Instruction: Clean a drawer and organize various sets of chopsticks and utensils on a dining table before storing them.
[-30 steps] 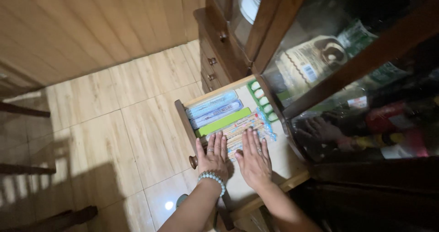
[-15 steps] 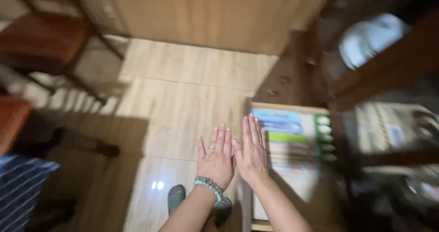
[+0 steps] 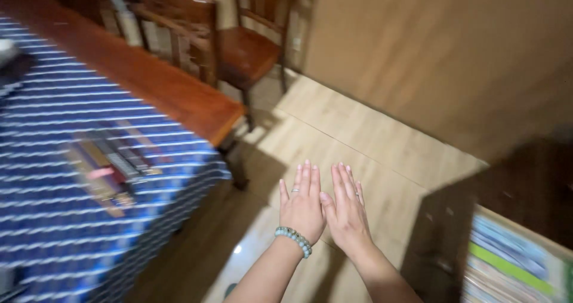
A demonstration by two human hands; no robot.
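My left hand (image 3: pixel 302 202) and my right hand (image 3: pixel 346 210) are held out flat side by side in the air above the tiled floor (image 3: pixel 358 142), palms down, fingers straight and together, holding nothing. A pale bead bracelet sits on my left wrist and each hand wears a ring. The open wooden drawer (image 3: pixel 516 261) with flat packets in it lies at the lower right, apart from both hands. A table with a blue striped cloth (image 3: pixel 89 183) is to the left, with several long thin packets (image 3: pixel 110 171) lying on it.
Two wooden chairs (image 3: pixel 239 40) stand at the far end of the table. A wood-panelled wall (image 3: pixel 447 58) fills the upper right. The dark cabinet body (image 3: pixel 525 177) rises above the drawer at the right edge.
My hands have lifted off the packets in the drawer and swung left with my view. The drawer has slid to the lower right corner and the striped table has come into sight.
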